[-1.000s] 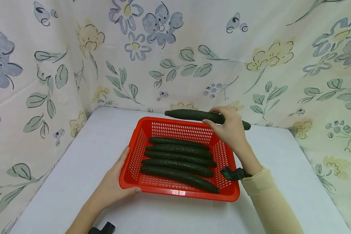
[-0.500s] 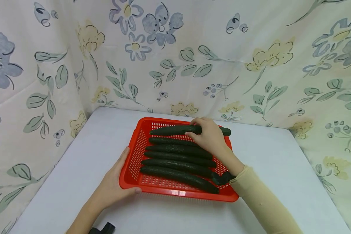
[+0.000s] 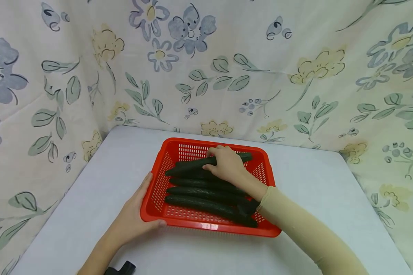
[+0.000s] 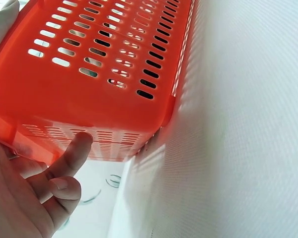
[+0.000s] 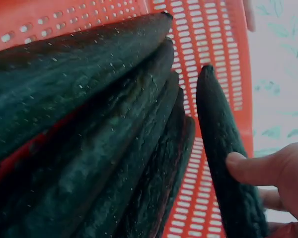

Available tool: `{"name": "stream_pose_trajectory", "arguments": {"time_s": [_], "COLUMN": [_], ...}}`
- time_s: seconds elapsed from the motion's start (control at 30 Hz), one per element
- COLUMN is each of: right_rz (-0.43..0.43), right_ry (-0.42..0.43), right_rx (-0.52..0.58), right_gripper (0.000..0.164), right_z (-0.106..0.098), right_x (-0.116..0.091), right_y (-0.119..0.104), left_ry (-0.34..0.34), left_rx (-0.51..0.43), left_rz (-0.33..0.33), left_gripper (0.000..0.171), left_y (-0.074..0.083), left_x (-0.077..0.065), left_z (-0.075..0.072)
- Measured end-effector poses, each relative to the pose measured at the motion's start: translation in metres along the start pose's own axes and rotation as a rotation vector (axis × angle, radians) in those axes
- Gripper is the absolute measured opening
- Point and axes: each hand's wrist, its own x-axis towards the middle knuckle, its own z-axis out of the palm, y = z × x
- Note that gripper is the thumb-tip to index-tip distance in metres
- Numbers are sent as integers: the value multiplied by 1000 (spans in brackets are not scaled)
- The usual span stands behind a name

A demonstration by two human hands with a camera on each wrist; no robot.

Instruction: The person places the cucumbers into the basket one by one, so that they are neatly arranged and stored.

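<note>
A dark green cucumber [image 3: 187, 167] is gripped near its middle by my right hand [image 3: 227, 164], over the back half of the red plastic basket [image 3: 179, 222]. In the right wrist view, the thumb presses on that cucumber [image 5: 216, 121], its far end pointing toward the basket's perforated wall. Several more cucumbers [image 3: 206, 193] lie side by side in the basket; the held one and the hand partly cover the rear ones. My left hand [image 3: 134, 214] holds the basket's front left corner, thumb at the front rim; the left wrist view shows bent fingers [image 4: 79, 146] against the outer wall.
The basket stands on a white-covered table [image 3: 330, 191]. A floral curtain [image 3: 227, 76] hangs behind the table and on both sides. Black wrist devices are on both arms, the left one [image 3: 122, 268] at the lower edge.
My right hand has carried the cucumber left and down, from beyond the basket's back right rim to over the cucumbers inside; it is now tilted the other way. The left hand and basket have stayed put.
</note>
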Motion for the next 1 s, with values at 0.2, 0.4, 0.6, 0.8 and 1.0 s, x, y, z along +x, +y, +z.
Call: {"name": "stream_pose_trajectory", "arguments": {"time_s": [0.2, 0.4, 0.6, 0.8, 1.0], "right_rz": [-61, -109, -186, -295, -365], "right_ry": [-163, -280, -478, -673, -790], "right_rx": [-49, -88, -25, 15, 7], "right_gripper": [33, 33, 28, 23, 19], "right_z": [9, 2, -9, -13, -7], "right_x": [9, 7, 0, -11, -19], "right_y": [5, 4, 0, -6, -20], "left_ry": [1, 1, 0, -7, -1], "left_rx": [3, -8, -16, -16, -13], "left_rz": [-8, 7, 4, 2, 19], "left_gripper": [131, 132, 131, 132, 133], "left_y": [1, -1, -2, -1, -1], "left_x": [0, 1, 1, 1, 1], "left_z": [0, 0, 1, 2, 0]}}
